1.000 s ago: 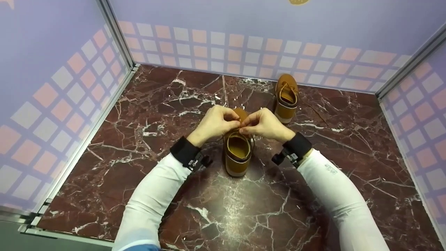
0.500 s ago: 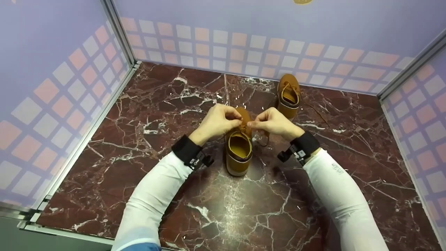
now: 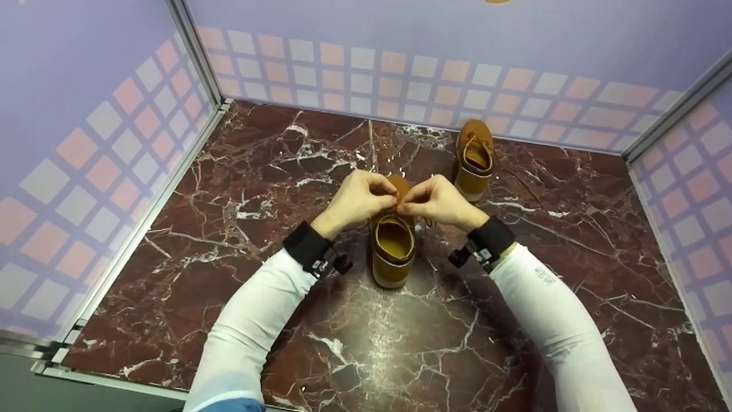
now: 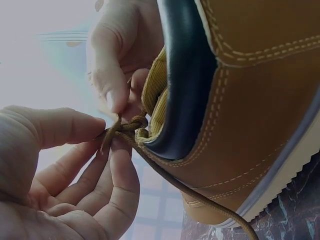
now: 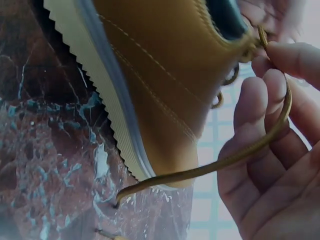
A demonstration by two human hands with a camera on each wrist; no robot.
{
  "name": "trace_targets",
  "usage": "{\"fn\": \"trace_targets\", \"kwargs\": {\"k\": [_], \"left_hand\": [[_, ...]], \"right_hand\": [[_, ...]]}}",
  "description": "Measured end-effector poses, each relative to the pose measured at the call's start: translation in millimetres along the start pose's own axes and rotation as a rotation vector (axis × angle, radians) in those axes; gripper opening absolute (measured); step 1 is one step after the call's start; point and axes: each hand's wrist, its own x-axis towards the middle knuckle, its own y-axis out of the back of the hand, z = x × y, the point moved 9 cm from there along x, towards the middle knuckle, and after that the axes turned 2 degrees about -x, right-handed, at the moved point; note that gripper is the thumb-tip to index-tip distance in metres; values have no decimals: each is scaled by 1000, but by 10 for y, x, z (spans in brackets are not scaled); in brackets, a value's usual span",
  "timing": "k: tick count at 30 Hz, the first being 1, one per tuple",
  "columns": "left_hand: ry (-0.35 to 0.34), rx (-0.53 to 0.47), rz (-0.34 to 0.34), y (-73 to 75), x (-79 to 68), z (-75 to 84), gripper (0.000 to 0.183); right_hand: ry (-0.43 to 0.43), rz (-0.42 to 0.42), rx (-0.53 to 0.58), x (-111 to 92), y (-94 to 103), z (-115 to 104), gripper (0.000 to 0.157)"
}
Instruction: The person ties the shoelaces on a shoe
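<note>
A tan lace-up shoe (image 3: 393,269) stands on the marbled table, toe pointing away, with a dark padded collar (image 4: 192,100). Over its lacing my left hand (image 3: 361,197) pinches the brown shoelace between thumb and fingertips. Opposite, my right hand (image 3: 439,201) pinches the lace as well, its fingertips close to the left ones. Crossed strands and a small knot (image 4: 132,124) show between the hands in the left wrist view. One lace end (image 5: 215,164) hangs from the right fingers in the right wrist view, arching down past the shoe's side.
The matching tan shoe (image 3: 474,160) stands farther back on the right, near the back wall, a loose lace (image 3: 523,186) trailing from it onto the table (image 3: 274,349). Panels with pink and white squares enclose the left, back and right sides.
My right hand moved a little away to the right half a second ago, then came back in to meet the left. The left hand and the shoe have stayed nearly in place.
</note>
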Motion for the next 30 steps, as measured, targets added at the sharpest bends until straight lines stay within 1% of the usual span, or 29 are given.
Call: {"fn": "trace_targets", "kwargs": {"k": [3,6,8,12,15,20,24,28,30], "left_hand": [[-2,-1,5,1,2,1,16],[-4,-4,11,5,2,4,15],[-9,-7,11,4,3,5,15],[-17,-15,7,7,-2,5,15],[-19,-21,7,11,-13,7,14],[-21,-4,19,31,-34,9,13],[-28,25,32,50,-47,8,15],[-48,48,43,62,-50,29,15],[-56,56,48,65,-48,40,15]], "right_hand": [[28,26,-85,15,-14,-64,7],[29,62,-114,24,-10,-78,7],[28,78,-111,27,-10,-74,9],[28,80,-65,39,-40,-61,13],[35,83,-44,47,-65,-50,10],[52,125,-19,58,-106,-20,5],[60,165,-56,58,-124,-3,12],[36,196,-111,45,-109,-2,18],[11,185,-79,46,-111,15,19]]}}
